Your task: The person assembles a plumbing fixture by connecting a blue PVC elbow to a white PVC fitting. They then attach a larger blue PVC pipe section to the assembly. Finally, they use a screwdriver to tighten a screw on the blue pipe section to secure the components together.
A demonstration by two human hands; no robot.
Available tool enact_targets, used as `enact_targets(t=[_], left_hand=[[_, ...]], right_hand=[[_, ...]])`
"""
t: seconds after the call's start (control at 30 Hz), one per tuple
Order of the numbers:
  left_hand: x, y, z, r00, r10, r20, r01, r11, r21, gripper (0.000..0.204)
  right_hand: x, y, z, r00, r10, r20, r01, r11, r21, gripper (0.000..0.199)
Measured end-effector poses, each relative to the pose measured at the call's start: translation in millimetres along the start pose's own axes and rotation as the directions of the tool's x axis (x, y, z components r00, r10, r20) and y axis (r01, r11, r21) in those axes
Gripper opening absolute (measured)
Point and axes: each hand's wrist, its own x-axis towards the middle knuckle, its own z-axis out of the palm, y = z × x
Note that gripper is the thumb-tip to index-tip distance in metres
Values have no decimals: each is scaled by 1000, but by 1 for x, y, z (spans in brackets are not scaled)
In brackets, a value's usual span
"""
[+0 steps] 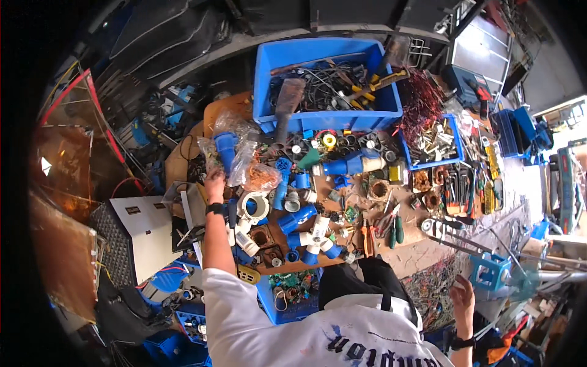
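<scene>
My left hand (214,185) reaches over the left end of the cluttered workbench, beside a clear plastic bag (241,157) and an upright blue pipe fitting (225,148). Its fingers are small and partly lost against the plastic, so their grip is unclear. Close by lie a ring-shaped white pipe fitting (254,207) and a bag of orange-brown material (262,177). My right hand (463,298) hangs off to the right, away from the bench, fingers loosely bent and apart with nothing in them. Near it stands a light-blue metal bracket (490,271).
A large blue bin (327,116) of cables and tools, including a hammer (379,84), stands at the back. Blue and white pipe fittings (298,219), pliers (367,240) and screwdrivers (399,231) crowd the bench. A smaller blue tray (433,163) holds metal parts.
</scene>
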Motion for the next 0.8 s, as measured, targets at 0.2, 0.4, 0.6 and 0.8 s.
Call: enact_targets(t=[0.2,0.4,0.6,0.8], left_hand=[[-108,85,30,774,590,-228,-483,784,391,29],[-217,109,147,655,658,372,-755,557,345,36],[-229,29,286,569,423,705,-815,402,417,66],[-214,23,350,594,185,783,-802,207,560,69]], right_hand=[[6,14,8,998,11,58,-12,1000,26,43],[15,20,8,988,20,152,-32,997,77,41],[-5,37,-21,995,26,97,-46,978,205,39],[-51,87,-45,981,186,-63,-172,968,180,43]])
